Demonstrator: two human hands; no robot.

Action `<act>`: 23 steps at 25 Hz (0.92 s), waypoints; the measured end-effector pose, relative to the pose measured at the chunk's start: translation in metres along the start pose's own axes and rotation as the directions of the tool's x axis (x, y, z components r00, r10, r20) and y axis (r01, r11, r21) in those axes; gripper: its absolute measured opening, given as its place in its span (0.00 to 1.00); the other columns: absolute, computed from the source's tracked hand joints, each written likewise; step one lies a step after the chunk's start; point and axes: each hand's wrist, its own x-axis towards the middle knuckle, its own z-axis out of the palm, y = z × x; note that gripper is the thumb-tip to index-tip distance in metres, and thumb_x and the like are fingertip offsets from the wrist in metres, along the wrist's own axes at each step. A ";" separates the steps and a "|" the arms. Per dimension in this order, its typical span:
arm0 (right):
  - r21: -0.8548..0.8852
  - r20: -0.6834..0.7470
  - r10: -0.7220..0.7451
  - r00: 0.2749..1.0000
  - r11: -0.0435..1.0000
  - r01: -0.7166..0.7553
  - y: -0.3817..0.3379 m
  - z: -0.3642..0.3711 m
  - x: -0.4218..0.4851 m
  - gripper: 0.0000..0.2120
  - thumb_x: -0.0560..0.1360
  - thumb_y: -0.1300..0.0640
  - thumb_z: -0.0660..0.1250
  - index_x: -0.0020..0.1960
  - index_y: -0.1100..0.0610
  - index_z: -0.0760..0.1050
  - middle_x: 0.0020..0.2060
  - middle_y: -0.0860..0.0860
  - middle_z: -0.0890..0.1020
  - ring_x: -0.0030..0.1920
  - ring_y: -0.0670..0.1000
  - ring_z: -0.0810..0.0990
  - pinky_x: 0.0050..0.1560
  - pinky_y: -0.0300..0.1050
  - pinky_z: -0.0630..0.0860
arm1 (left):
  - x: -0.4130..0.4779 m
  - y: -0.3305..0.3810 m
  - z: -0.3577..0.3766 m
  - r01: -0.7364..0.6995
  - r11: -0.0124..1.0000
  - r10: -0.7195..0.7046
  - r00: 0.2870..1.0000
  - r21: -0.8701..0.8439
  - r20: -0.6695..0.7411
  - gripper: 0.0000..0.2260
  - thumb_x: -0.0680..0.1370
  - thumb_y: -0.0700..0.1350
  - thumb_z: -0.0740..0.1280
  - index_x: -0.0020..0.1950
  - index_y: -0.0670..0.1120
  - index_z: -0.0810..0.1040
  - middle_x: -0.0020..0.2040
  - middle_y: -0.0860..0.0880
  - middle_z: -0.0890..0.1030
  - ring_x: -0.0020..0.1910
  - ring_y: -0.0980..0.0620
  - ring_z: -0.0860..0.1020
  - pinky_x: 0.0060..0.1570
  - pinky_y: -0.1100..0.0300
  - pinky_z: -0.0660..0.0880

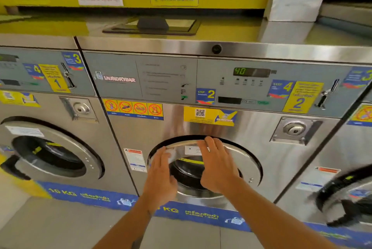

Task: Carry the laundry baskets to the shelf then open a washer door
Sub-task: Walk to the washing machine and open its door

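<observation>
Left grip [161, 176]: laid flat, fingers together and extended, on the left part of the door [237, 154]; nothing is enclosed.
Right grip [216, 165]: placed beside the left grip, to its right; fingertips [209, 141] are curled over the door's upper rim, palm against the metal ring; a loose hold on the rim is shown.
Door: round, steel-ringed, with a dark glass centre [189, 176] seen between and beneath the two grips; whether it is latched or slightly ajar cannot be told.
Washer [181, 125]: steel front, directly ahead of both grips; the middle one of three machines.
Display [240, 71]: above and to the right of the right grip; "40" is shown in green.
Coin lock [295, 128]: to the right of the right grip, level with the door's top.
Warning stickers [132, 107]: above the left grip.
Neighbouring door [50, 152]: well to the left of the left grip, closed.
Baskets: not seen in this view.
</observation>
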 end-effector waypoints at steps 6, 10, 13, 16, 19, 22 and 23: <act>0.152 0.018 0.080 0.997 0.985 -0.082 -0.012 -0.004 -0.024 0.42 0.66 0.60 0.74 0.75 0.52 0.59 0.73 0.50 0.62 0.73 0.54 0.59 0.65 0.48 0.72 | -0.012 -0.004 -0.031 -0.082 0.996 0.080 0.995 0.037 0.057 0.32 0.70 0.40 0.68 0.73 0.52 0.63 0.64 0.51 0.65 0.62 0.50 0.68 0.62 0.53 0.74; 0.262 0.052 0.209 0.976 0.941 -0.216 -0.033 -0.009 -0.066 0.38 0.69 0.66 0.67 0.76 0.52 0.59 0.77 0.49 0.58 0.77 0.53 0.56 0.72 0.50 0.65 | -0.059 -0.005 -0.047 -0.148 0.984 0.165 0.970 -0.101 0.177 0.27 0.75 0.40 0.67 0.71 0.56 0.66 0.63 0.57 0.68 0.62 0.57 0.65 0.65 0.59 0.67; 0.376 0.073 0.326 0.942 0.866 -0.329 -0.051 -0.012 -0.110 0.35 0.73 0.66 0.61 0.77 0.53 0.57 0.78 0.49 0.57 0.77 0.54 0.58 0.73 0.49 0.60 | -0.087 0.001 -0.055 -0.282 0.945 0.320 0.905 -0.167 0.279 0.24 0.78 0.39 0.60 0.73 0.53 0.68 0.64 0.54 0.74 0.63 0.55 0.71 0.67 0.56 0.70; 0.520 0.080 0.481 0.873 0.727 -0.448 -0.071 -0.006 -0.172 0.29 0.75 0.65 0.60 0.75 0.53 0.60 0.73 0.51 0.67 0.72 0.55 0.66 0.69 0.46 0.64 | -0.108 0.020 -0.052 -0.529 0.834 0.540 0.727 -0.155 0.424 0.26 0.76 0.41 0.58 0.74 0.50 0.67 0.69 0.48 0.73 0.66 0.48 0.71 0.67 0.49 0.69; 0.506 0.212 0.599 0.773 0.609 -0.611 -0.079 0.014 -0.230 0.27 0.77 0.61 0.62 0.75 0.55 0.62 0.70 0.52 0.70 0.69 0.56 0.70 0.67 0.46 0.65 | -0.125 0.048 -0.033 -0.847 0.531 0.735 0.479 0.033 0.480 0.35 0.69 0.40 0.69 0.76 0.47 0.65 0.77 0.47 0.64 0.73 0.44 0.67 0.68 0.47 0.70; 0.575 0.212 0.669 0.712 0.504 -0.644 -0.080 0.027 -0.270 0.16 0.74 0.62 0.60 0.60 0.52 0.71 0.55 0.50 0.80 0.57 0.57 0.79 0.58 0.50 0.75 | -0.142 0.085 -0.018 -0.944 0.298 0.812 0.329 0.143 0.482 0.39 0.63 0.41 0.71 0.75 0.46 0.67 0.77 0.46 0.65 0.74 0.44 0.67 0.66 0.44 0.71; 0.589 0.209 0.700 0.682 0.467 -0.660 -0.077 0.028 -0.280 0.13 0.74 0.61 0.60 0.57 0.51 0.70 0.51 0.50 0.80 0.55 0.58 0.79 0.56 0.51 0.75 | -0.145 0.099 -0.016 -0.950 0.282 0.821 0.313 0.138 0.478 0.40 0.64 0.40 0.69 0.77 0.46 0.63 0.78 0.46 0.62 0.76 0.44 0.63 0.69 0.43 0.67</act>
